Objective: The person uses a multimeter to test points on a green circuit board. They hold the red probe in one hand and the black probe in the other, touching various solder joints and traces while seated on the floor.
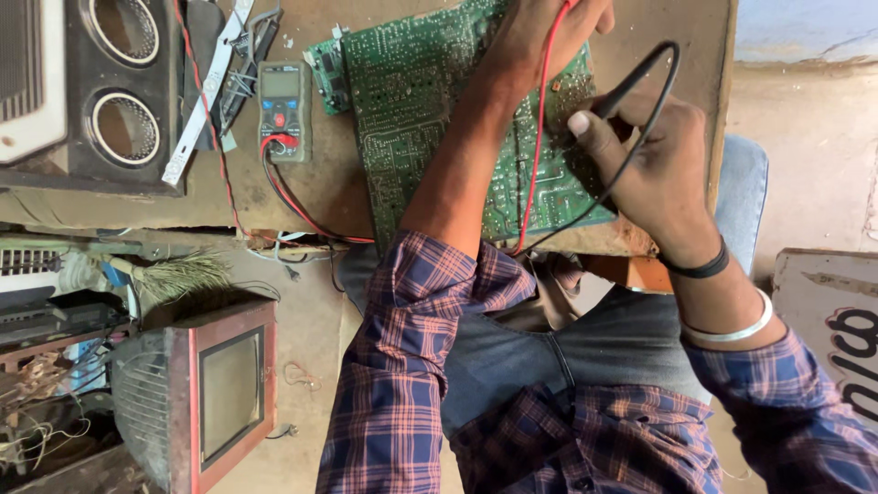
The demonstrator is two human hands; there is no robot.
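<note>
A cluttered repair corner here, a worn brown workbench [338,192] with a dusty floor below, and off at the far left a black speaker box [123,91] with two round openings, then a small old television set [229,393] down on the floor. Moving right, a white LED strip [206,91] lies beside a green digital multimeter [282,110], well clear of the fingers, its red lead [535,137] and black lead [640,119] trailing off the bench edge and looping up across the green circuit board [430,101]. The board lies solder side up, directly under both hands. The left hand [544,32] is closed round the red lead at the top of the board; its fingertips run out of frame, so where that probe tip lands I cannot tell. The right hand [654,174] pinches the black probe, thumb pressed flat on it, tip down just beyond the fingertips. Risk, as I judge it: the joints sit close together, so a slipping tip could bridge two and give a false reading. Those slack leads could snag a sleeve and drag the meter.
</note>
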